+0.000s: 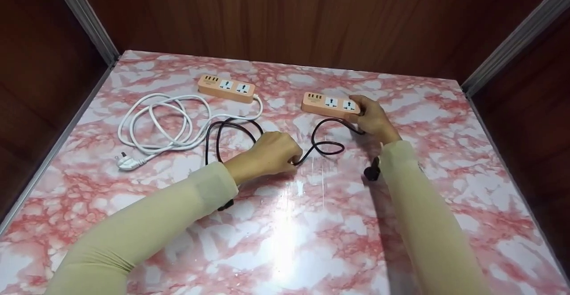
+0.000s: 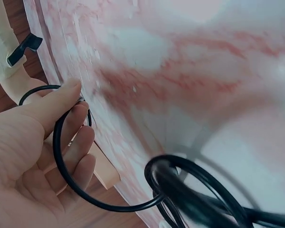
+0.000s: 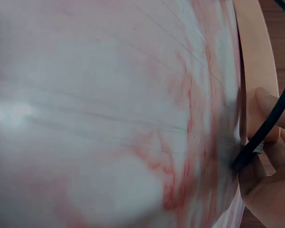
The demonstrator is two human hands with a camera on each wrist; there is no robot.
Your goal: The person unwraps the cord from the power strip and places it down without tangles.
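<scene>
My left hand (image 1: 272,153) pinches a black cable (image 2: 123,208) between thumb and fingertips, low over the table. The cable loops behind that hand and also runs on to the orange power strip (image 1: 323,106) at right. My right hand (image 1: 376,119) grips this strip's right end, thumb on the near side and fingers over the far side. In the right wrist view, the thumb lies against the strip's side (image 3: 259,52) and the black cable (image 3: 270,121) passes in front of the hand. Sockets and USB ports face up.
A second orange power strip (image 1: 227,89) lies at the back left. Its white cable (image 1: 156,145) is coiled loosely on the marbled table (image 1: 311,250), ending in a white plug (image 1: 128,163). Black cable loops lie beside the white coil. Brown panels (image 1: 285,18) enclose the table.
</scene>
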